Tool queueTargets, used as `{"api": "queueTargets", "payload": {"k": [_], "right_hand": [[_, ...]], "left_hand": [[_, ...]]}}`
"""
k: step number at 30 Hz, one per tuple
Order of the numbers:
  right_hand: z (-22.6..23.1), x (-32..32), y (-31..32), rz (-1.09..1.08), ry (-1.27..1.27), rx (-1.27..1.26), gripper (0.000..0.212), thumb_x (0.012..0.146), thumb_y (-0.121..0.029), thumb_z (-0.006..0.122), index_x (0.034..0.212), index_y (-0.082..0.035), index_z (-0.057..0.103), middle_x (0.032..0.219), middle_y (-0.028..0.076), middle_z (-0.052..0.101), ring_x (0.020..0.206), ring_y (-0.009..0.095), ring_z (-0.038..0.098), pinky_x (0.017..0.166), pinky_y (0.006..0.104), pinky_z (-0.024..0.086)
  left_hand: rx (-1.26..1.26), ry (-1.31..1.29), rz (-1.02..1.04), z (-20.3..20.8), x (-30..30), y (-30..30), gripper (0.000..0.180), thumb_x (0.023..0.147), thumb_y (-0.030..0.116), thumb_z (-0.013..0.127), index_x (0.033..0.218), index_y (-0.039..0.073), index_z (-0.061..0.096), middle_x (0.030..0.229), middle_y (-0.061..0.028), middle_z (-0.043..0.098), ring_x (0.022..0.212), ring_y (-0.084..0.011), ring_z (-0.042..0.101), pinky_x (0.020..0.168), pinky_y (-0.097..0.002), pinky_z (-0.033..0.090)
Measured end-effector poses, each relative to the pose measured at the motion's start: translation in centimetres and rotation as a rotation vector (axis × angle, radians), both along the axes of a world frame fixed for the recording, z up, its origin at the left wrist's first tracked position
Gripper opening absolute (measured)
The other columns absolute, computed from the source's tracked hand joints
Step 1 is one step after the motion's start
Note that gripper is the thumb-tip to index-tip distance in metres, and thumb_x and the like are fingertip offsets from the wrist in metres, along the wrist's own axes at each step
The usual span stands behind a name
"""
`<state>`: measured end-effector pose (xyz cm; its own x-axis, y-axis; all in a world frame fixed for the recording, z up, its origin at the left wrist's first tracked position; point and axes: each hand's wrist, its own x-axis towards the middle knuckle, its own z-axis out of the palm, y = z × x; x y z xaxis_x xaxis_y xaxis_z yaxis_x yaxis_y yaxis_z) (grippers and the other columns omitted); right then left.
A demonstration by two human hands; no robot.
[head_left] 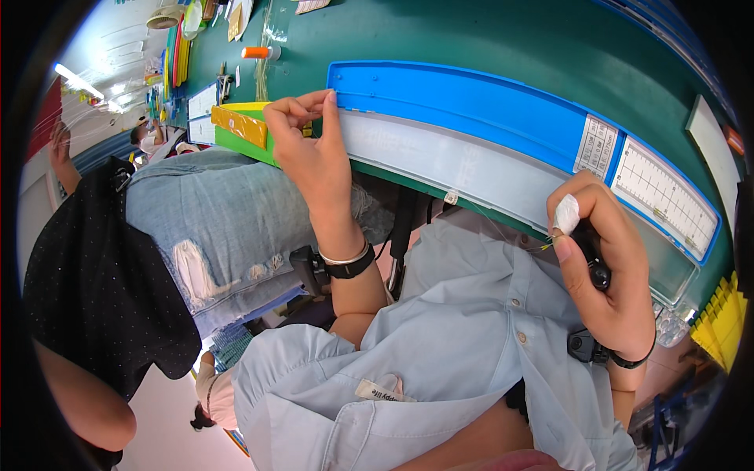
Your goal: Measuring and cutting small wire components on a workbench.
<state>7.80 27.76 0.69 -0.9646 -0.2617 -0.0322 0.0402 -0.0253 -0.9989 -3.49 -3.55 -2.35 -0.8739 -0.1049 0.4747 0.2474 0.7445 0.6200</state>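
Note:
My left hand [310, 145] is raised at the left end of a long blue case [455, 98], thumb and forefinger pinched together. Whatever lies between those fingertips is too fine to make out. Near the case's right part, my right hand [609, 267] is curled around a black rounded tool [598, 273], most of it hidden by the palm. White wrapping [566, 213] covers one of its fingertips. Thin strands with yellow ends [547, 245] stick out by the right thumb. The open case has a clear lid [448, 157] on the near side and a white gridded card [664, 192] at its right end.
Green and yellow folders [243, 129] lie left of the case on the green table [503, 39]. An orange-capped bottle [259, 52] stands farther back. A yellow rack [719, 322] is at the right edge. A person in a black top [102, 275] sits close on my left.

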Motion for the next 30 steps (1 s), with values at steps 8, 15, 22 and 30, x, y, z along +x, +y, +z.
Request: {"api": "queueTargets", "payload": {"k": [8,15,22,30], "right_hand": [[0.0,0.1,0.5,-0.009,-0.02,-0.029,0.017,0.088,0.009,0.057,0.102,0.001,0.053,0.095,0.01,0.05,0.077,0.016,0.047,0.062,0.025,0.04],[0.4,0.0,1.1,0.003,-0.008,-0.015,0.018,0.087,0.009,0.055,0.102,-0.001,0.052,0.098,0.011,0.053,0.088,0.02,0.05,0.081,0.0284,0.041],[2.3,0.4,3.7,-0.436,0.337,0.705,0.023,0.085,0.016,0.056,0.102,0.002,0.052,0.099,0.015,0.055,0.081,0.024,0.052,0.072,0.0275,0.044],[2.4,1.0,6.7,-0.579,0.181,0.811,0.016,0.094,0.008,0.059,0.107,0.003,0.054,0.101,0.013,0.054,0.087,0.022,0.051,0.082,0.0252,0.043]], "left_hand": [[-0.271,0.02,-0.021,1.2,0.3,0.6,0.029,0.087,-0.005,0.075,0.091,0.002,0.047,0.085,-0.0128,0.072,0.082,-0.0199,0.072,0.078,-0.0314,0.053],[-0.107,-0.119,-0.129,2.5,0.4,3.7,0.031,0.086,-0.007,0.075,0.091,0.003,0.046,0.087,-0.0137,0.074,0.084,-0.0186,0.072,0.082,-0.0321,0.054],[0.353,-0.276,-0.734,2.6,2.6,11.7,0.033,0.083,-0.014,0.076,0.096,0.002,0.049,0.088,-0.0154,0.075,0.084,-0.0218,0.075,0.082,-0.0298,0.058],[0.385,-0.378,-0.724,2.6,3.4,19.4,0.037,0.084,-0.016,0.073,0.1,0.002,0.046,0.091,-0.0215,0.076,0.084,-0.0192,0.074,0.077,-0.0275,0.058]]}}
